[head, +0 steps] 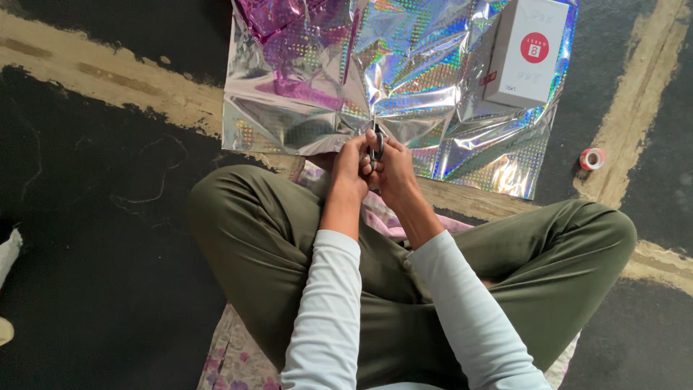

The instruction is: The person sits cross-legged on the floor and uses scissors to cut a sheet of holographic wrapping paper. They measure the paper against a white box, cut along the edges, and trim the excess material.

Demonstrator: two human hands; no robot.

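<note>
Both hands meet at the near edge of the holographic wrapping sheet (pixel 375 79). The left hand (pixel 351 167) and right hand (pixel 393 170) are closed together around dark scissors (pixel 377 146). A white box (pixel 525 50) sits on the sheet's far right corner, and a tape roll (pixel 592 158) lies right of the sheet.

The wrapping sheet (pixel 404 87) is glossy, crinkled holographic foil. On it stands a matt white cardboard box (pixel 523 50). Beside the sheet the floor (pixel 94 217) looks dark, rough and matt.
</note>
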